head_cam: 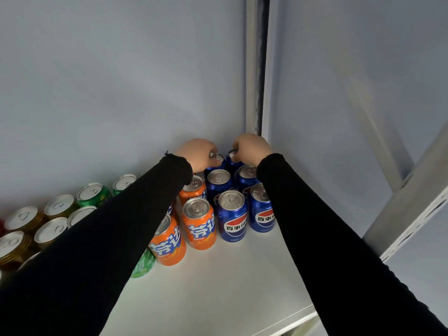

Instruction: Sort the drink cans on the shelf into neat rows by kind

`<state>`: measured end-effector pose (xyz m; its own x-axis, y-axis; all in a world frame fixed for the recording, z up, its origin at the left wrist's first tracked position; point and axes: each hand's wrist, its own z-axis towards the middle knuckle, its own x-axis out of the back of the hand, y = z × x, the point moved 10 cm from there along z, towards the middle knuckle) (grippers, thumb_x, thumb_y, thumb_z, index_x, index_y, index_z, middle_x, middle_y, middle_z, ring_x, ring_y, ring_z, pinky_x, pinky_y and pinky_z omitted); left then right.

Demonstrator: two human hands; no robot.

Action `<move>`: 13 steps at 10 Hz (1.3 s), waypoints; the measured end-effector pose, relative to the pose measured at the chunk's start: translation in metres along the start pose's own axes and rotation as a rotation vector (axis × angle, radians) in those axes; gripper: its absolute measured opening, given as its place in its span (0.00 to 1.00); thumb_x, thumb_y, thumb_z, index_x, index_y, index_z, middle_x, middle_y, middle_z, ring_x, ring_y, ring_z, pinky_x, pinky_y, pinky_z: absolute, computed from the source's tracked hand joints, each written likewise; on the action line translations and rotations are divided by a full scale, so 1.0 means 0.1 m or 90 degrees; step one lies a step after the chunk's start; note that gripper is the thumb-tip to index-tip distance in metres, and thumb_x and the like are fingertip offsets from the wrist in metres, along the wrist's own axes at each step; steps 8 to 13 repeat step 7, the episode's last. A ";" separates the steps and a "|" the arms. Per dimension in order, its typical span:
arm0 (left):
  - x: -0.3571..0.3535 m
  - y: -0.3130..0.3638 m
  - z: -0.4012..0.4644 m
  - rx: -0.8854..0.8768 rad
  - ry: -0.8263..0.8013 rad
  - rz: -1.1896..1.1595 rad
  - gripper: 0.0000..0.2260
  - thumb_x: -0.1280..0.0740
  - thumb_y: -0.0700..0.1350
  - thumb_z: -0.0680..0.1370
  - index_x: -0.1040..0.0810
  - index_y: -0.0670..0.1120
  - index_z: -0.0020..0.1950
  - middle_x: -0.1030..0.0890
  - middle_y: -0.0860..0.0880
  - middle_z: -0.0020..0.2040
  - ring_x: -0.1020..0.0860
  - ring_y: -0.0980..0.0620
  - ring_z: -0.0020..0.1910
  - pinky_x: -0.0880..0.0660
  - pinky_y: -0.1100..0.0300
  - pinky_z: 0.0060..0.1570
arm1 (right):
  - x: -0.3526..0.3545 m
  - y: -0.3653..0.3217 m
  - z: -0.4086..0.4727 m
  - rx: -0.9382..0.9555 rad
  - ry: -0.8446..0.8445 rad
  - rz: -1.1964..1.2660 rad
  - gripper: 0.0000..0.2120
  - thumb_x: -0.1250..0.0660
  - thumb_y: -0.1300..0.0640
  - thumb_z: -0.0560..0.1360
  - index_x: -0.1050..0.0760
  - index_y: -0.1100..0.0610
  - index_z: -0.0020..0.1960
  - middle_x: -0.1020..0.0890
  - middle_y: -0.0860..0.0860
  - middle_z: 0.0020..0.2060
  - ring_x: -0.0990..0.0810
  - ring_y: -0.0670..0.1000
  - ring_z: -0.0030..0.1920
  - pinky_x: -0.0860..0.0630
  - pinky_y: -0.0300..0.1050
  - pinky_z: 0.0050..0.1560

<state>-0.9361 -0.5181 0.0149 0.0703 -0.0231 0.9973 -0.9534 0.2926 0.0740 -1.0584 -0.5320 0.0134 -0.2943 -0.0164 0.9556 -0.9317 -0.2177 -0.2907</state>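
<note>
Blue cans stand in two rows in the shelf's back right corner. My left hand (197, 154) grips the top of the rearmost blue can in the left row (216, 160). My right hand (251, 149) grips the top of the rearmost blue can in the right row (233, 156). In front of them stand more blue cans, the nearest at the front (232, 219). Orange cans (199, 223) form a row just left of the blue ones. Green cans (93, 194) and gold cans (23, 219) stand further left, partly hidden by my left sleeve.
The white shelf board (218, 287) has bare room in front of the cans. A grey metal upright (257, 69) stands in the back corner, and a slotted metal rail (409, 209) slants at the right. Walls close off the back and the right side.
</note>
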 end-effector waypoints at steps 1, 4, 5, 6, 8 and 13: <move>0.00 0.01 -0.01 -0.002 0.008 0.004 0.19 0.33 0.53 0.80 0.24 0.43 0.66 0.22 0.43 0.61 0.24 0.43 0.59 0.33 0.56 0.50 | 0.01 0.04 0.01 -0.019 0.020 0.000 0.12 0.28 0.53 0.75 0.18 0.60 0.54 0.17 0.56 0.47 0.19 0.56 0.46 0.25 0.47 0.46; -0.03 0.00 0.02 -0.001 0.013 0.009 0.20 0.33 0.54 0.79 0.24 0.44 0.67 0.22 0.43 0.63 0.25 0.43 0.60 0.34 0.57 0.50 | -0.01 0.03 0.03 -0.021 0.056 -0.043 0.09 0.30 0.56 0.76 0.18 0.61 0.52 0.19 0.55 0.43 0.23 0.54 0.42 0.28 0.46 0.42; 0.00 0.00 -0.01 0.009 0.008 0.004 0.21 0.34 0.53 0.80 0.25 0.44 0.69 0.23 0.43 0.66 0.26 0.42 0.63 0.34 0.56 0.52 | 0.02 0.00 -0.01 -0.021 0.059 -0.046 0.09 0.30 0.56 0.77 0.18 0.60 0.53 0.18 0.55 0.46 0.23 0.54 0.42 0.28 0.46 0.42; -0.01 -0.05 -0.06 0.019 0.004 -0.011 0.25 0.36 0.54 0.82 0.30 0.44 0.75 0.28 0.43 0.72 0.29 0.42 0.70 0.33 0.52 0.64 | -0.04 0.03 0.00 -0.024 0.046 -0.041 0.10 0.31 0.55 0.77 0.19 0.60 0.55 0.17 0.56 0.50 0.21 0.55 0.45 0.27 0.47 0.43; 0.06 -0.13 -0.20 0.031 0.022 -0.032 0.26 0.38 0.54 0.83 0.35 0.45 0.78 0.33 0.43 0.77 0.35 0.43 0.75 0.39 0.52 0.72 | 0.09 -0.02 -0.10 -0.019 0.088 -0.021 0.15 0.34 0.56 0.78 0.22 0.58 0.63 0.19 0.57 0.59 0.20 0.57 0.57 0.23 0.50 0.55; 0.06 -0.13 -0.20 0.031 0.022 -0.032 0.26 0.38 0.54 0.83 0.35 0.45 0.78 0.33 0.43 0.77 0.35 0.43 0.75 0.39 0.52 0.72 | 0.09 -0.02 -0.10 -0.019 0.088 -0.021 0.15 0.34 0.56 0.78 0.22 0.58 0.63 0.19 0.57 0.59 0.20 0.57 0.57 0.23 0.50 0.55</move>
